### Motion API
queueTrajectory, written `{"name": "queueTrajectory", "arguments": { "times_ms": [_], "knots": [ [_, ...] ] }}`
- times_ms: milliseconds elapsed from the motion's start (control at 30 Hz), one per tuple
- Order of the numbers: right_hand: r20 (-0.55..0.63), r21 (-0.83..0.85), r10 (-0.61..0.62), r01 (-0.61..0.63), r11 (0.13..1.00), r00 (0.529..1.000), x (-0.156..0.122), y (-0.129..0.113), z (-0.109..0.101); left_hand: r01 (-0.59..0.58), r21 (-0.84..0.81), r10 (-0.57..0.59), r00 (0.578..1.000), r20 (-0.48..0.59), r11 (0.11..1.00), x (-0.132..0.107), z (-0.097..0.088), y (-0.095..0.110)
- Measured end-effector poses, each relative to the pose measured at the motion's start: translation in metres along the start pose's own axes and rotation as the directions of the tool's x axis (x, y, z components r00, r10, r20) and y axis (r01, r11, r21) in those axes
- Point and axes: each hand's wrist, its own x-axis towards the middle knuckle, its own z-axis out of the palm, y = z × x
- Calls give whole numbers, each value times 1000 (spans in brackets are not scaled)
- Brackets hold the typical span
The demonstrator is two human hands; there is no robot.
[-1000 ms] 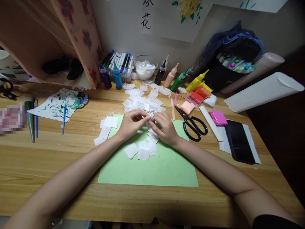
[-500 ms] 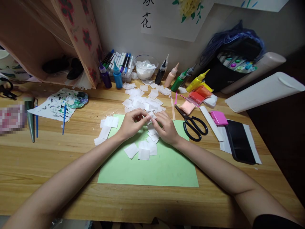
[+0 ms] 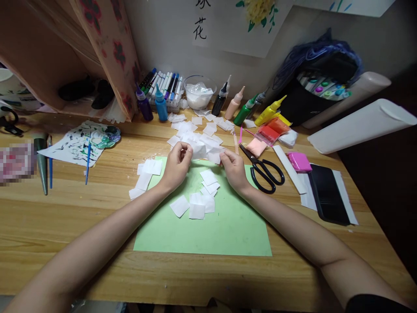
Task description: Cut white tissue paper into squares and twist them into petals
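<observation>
My left hand (image 3: 177, 167) is closed, its fingertips pinching a white paper square (image 3: 199, 151). Opposite it, my right hand (image 3: 233, 170) pinches another white paper square (image 3: 214, 155) by its right edge. The hands are apart above the far edge of a green paper sheet (image 3: 202, 237). Several loose white squares (image 3: 197, 211) lie on that sheet between my forearms. Just beyond my fingers a heap of white paper squares (image 3: 187, 128) covers the wood.
Black-handled scissors (image 3: 265, 171) lie right of my right hand, near a black phone (image 3: 328, 193) and a pink block (image 3: 299, 161). Paint bottles, including a green one (image 3: 245, 110), and a glass bowl (image 3: 199, 91) line the back. Left are more paper squares (image 3: 143, 180) and a blue paintbrush (image 3: 87, 163).
My hands were together at the sheet's far edge and have moved apart, left and right. Each now holds a separate white square, and the small squares below them are uncovered.
</observation>
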Motion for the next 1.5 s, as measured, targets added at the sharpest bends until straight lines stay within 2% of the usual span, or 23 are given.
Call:
{"name": "queueTrajectory", "arguments": {
  "times_ms": [100,167,300,367,433,500,633,733,1200,1500],
  "knots": [
    [-81,-14,82,-83,996,993,2,6,1,23,52,-15,990,-139,998,1,-1,-3],
    [-144,-91,72,-85,992,987,1,7,3,28,81,-12,981,-196,996,2,-1,-4],
    [-255,-278,-129,55,959,958,-4,-2,6,-4,101,24,980,-195,995,1,0,-3],
    [-164,-360,-233,162,919,958,-7,-9,6,-29,111,48,983,-178,993,-1,1,-1],
    [44,-411,-260,255,875,965,-9,-15,6,-53,119,69,988,-140,992,-3,2,2],
    [207,-425,-251,318,847,946,-11,-19,6,-81,134,90,994,-63,988,-5,3,5],
    [304,-439,-282,397,806,910,-13,-20,7,-160,205,137,983,123,965,-8,4,10],
    [334,-416,-291,417,808,896,-14,-20,7,-170,217,136,977,162,961,-8,4,11],
    [316,-335,-300,401,853,900,-14,-19,5,-100,105,81,981,175,989,-7,3,9],
    [304,-346,-330,426,836,894,-12,-21,5,-139,140,113,977,180,980,-8,3,11]
  ]
}}
